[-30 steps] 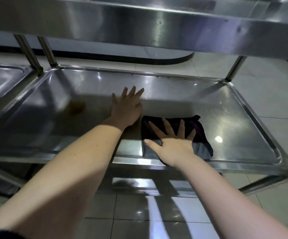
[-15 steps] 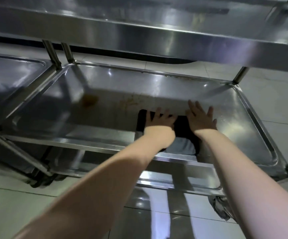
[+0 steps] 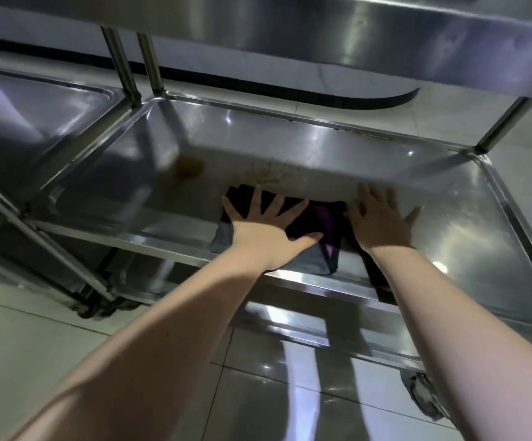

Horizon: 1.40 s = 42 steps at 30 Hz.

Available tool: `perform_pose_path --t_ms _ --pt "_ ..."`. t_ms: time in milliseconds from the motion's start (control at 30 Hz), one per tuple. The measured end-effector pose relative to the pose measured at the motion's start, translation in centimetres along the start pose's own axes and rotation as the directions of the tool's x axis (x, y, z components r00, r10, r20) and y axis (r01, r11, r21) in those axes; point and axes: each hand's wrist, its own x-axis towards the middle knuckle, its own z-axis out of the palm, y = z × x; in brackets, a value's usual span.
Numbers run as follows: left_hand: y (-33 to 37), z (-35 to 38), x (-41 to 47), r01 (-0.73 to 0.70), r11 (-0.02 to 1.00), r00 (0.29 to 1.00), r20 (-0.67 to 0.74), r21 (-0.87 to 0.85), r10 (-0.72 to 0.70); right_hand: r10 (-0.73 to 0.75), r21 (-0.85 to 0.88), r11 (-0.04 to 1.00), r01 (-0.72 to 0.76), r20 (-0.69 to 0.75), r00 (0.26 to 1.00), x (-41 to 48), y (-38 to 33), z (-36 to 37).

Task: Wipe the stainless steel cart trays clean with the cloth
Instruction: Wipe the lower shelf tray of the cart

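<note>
Cloth (image 3: 307,222): dark, with a purple stripe and a grey near portion. It lies flat on the cart's middle tray (image 3: 338,148), at the middle of the front edge. The long axis runs left to right along that edge and sits slightly skewed, with the far left corner pointing toward the tray's back left. The grey part reaches the front rim.

Left hand (image 3: 264,229): palm down on the cloth's left half. The fingers (image 3: 256,202) are straight and spread wide, pressing rather than gripping. Their tips lie near the cloth's far edge, and the thumb points right across the cloth.

Right hand (image 3: 381,221): flat on the tray, just beside the cloth's right edge. The fingers (image 3: 366,197) are straight and splayed and hold nothing. Cannot tell whether the palm overlaps the cloth's edge.

Brown stain (image 3: 190,167): on the tray floor, toward the back left of the cloth. A thin brown smear (image 3: 268,176) lies just beyond the left fingertips.

Upper shelf (image 3: 338,36): overhangs the tray. A neighbouring tray (image 3: 45,113) adjoins the left edge. Tiled floor (image 3: 35,345) below, with a caster (image 3: 424,399) under the front right corner.
</note>
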Motion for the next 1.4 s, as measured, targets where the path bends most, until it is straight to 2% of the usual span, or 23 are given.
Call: perform_pose_path --t_ms 67,100,167,267,500,600,733,833,1000,1133,1267,1400 --pt "-1.1 -0.1 -0.2 0.011 1.0 1.0 -0.001 0.01 -0.011 -0.161 -0.027 0.987 0.16 -0.013 0.987 1.6 -2.5 0.4" --pt "-1.5 -0.1 -0.2 0.013 1.0 1.0 -0.001 0.012 -0.013 -0.181 -0.006 0.983 0.181 0.01 0.983 2.4 -3.3 0.4" --pt "-2.1 0.1 -0.2 0.009 1.0 1.0 -0.006 -0.001 -0.009 -0.159 0.049 0.986 0.157 0.052 0.986 4.1 -3.7 0.7" --pt "-2.3 0.6 0.7 0.008 1.0 1.0 -0.018 -0.025 -0.008 -0.141 -0.013 0.99 0.143 0.096 0.985 5.3 -2.8 1.2" --pt "-3.4 -0.2 8.2 0.036 0.999 0.997 -0.068 0.017 -0.035 -0.104 -0.023 0.994 0.106 0.077 0.992 5.4 -2.4 2.2" --pt "-3.6 -1.4 12.4 0.051 0.998 0.997 -0.052 -0.027 -0.053 -0.098 -0.055 0.993 0.102 0.069 0.993 5.4 -2.5 2.6" --pt "-3.4 -2.3 15.1 0.018 0.999 0.999 -0.038 0.026 -0.017 -0.103 -0.076 0.991 0.108 0.059 0.993 5.6 -2.6 2.7" --pt "-3.6 -2.3 13.5 0.005 0.999 1.0 -0.008 0.037 -0.004 -0.101 -0.069 0.992 0.107 0.081 0.992 5.7 -2.6 2.4" --pt "-4.8 -0.6 5.5 -0.045 0.997 0.999 0.027 0.067 0.043 -0.107 -0.033 0.993 0.11 0.072 0.992 5.4 -2.7 1.9" --pt "-5.8 0.9 1.4 -0.025 1.0 0.999 0.022 0.0 0.025 -0.108 -0.059 0.992 0.114 0.088 0.99 5.5 -2.9 2.3" --pt "-4.9 0.0 6.2 -0.013 0.999 1.0 -0.013 0.049 0.013 -0.108 -0.105 0.988 0.115 0.075 0.991 5.4 -2.8 2.7" --pt "-3.7 -1.4 13.6 -0.019 0.999 0.998 -0.053 0.027 0.02 -0.114 -0.132 0.984 0.118 0.038 0.993 5.4 -2.8 3.0"
